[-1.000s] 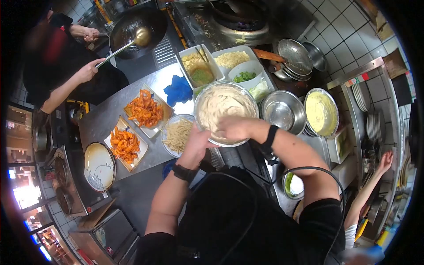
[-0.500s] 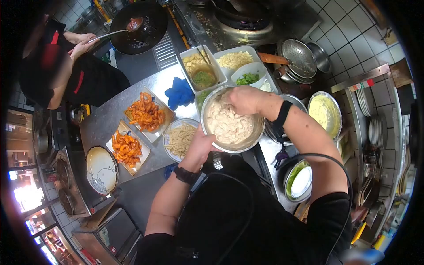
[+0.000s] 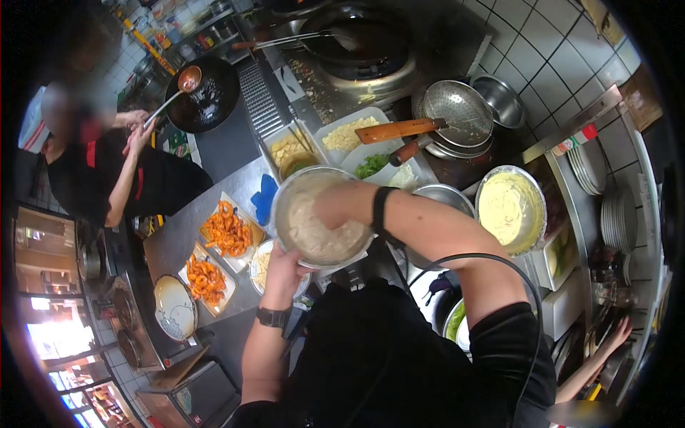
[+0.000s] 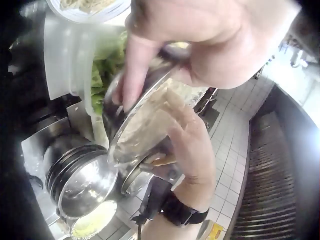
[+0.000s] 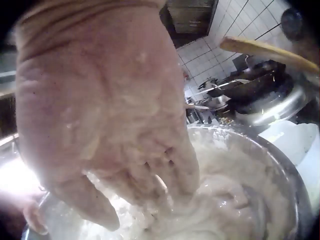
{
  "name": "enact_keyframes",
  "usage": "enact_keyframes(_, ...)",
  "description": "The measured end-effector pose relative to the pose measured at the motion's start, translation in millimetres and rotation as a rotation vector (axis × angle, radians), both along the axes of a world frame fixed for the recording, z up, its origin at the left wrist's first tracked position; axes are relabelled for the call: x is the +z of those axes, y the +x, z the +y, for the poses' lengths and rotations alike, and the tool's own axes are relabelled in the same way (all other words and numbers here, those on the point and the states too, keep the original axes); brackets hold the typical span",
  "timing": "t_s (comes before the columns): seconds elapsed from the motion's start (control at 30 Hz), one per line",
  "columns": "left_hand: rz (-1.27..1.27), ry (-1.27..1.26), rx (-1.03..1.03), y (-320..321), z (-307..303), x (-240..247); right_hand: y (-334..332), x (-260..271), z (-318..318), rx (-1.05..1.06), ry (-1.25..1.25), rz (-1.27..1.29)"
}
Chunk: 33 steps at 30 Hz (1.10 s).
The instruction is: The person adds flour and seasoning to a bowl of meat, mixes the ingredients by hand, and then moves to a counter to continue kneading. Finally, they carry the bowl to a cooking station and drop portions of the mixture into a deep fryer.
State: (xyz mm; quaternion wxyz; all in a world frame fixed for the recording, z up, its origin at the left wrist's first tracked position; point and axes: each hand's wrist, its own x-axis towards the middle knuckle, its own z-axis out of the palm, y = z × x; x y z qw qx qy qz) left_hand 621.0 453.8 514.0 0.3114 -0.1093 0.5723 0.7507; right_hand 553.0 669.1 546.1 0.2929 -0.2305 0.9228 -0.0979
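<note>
In the head view, a metal bowl (image 3: 280,230) is held close in front of the body, with a pale, wet, lumpy mixture (image 3: 330,246) inside. My left hand (image 3: 284,277) grips its near left rim; the left wrist view shows the thumb and fingers (image 4: 134,75) on either side of the edge. The right hand (image 3: 339,203) reaches into the bowl from the right. Seen in the right wrist view, its fingers (image 5: 90,202) point down, spread and fairly straight, their tips in the mixture, with pale smears across the palm.
Behind the bowl stand tubs of chopped food (image 3: 349,135). Orange fried pieces (image 3: 230,232) lie on plates at left, near a blue cloth (image 3: 264,198). To the right are a bowl of yellow paste (image 3: 503,203) and a strainer (image 3: 460,107). Another person holds a ladle (image 3: 188,80) over a wok (image 3: 214,107).
Half a second ago my right hand was at the bowl's far side; now it is down in the middle of the mixture. The head view has shifted, and the bowl appears farther left.
</note>
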Motion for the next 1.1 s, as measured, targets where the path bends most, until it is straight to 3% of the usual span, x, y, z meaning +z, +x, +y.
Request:
enact_keyframes(0.1, 0.042, -0.016, 0.084, -20.7, -0.4, 11.3, -38.4, -5.5, -13.4, 0.004, -0.023, 0.036)
enact_keyframes(0.17, 0.071, -0.046, 0.18, -35.6, 9.3, 25.7, -61.1, 19.4, -11.3, -0.036, -0.049, 0.034)
enact_keyframes(0.3, 0.107, 0.015, 0.218, -88.2, 24.7, 36.8, -117.8, 39.2, 1.7, 0.079, -0.093, 0.138)
enact_keyframes(0.5, 0.14, 0.144, 0.061, -175.3, 79.1, 35.8, -201.5, 26.0, 55.2, -0.005, -0.055, 0.215)
enact_keyframes(0.6, 0.135, 0.119, -0.031, -185.4, 112.3, 43.9, -193.7, 46.9, 90.0, -0.086, 0.132, 0.059)
enact_keyframes(0.63, 0.131, 0.12, -0.121, -179.1, 121.9, 49.4, -190.3, 28.1, 111.3, -0.333, -0.016, -0.111)
enact_keyframes(0.67, 0.127, 0.123, -0.211, -173.8, 131.3, 50.6, -171.9, 59.1, 114.6, -0.107, 0.142, -0.125)
enact_keyframes(0.73, 0.061, 0.234, -0.266, -159.6, 146.2, 43.7, -150.4, 50.1, 139.8, 0.027, 0.244, -0.217)
enact_keyframes(0.77, 0.007, 0.33, -0.332, -153.0, 151.6, 40.2, -136.5, 35.1, 160.5, 0.008, 0.183, -0.228)
enact_keyframes(0.87, -0.092, 0.315, -0.375, -137.0, 170.4, 25.2, -90.3, 51.4, 179.0, -0.076, 0.277, -0.223)
enact_keyframes(1.07, -0.072, 0.281, -0.384, -128.9, 170.7, 26.8, -81.3, 44.9, 183.2, -0.146, 0.233, -0.281)
enact_keyframes(1.1, -0.015, 0.237, -0.354, -134.2, 167.5, 27.5, -84.1, 34.6, 183.6, -0.164, 0.185, -0.19)
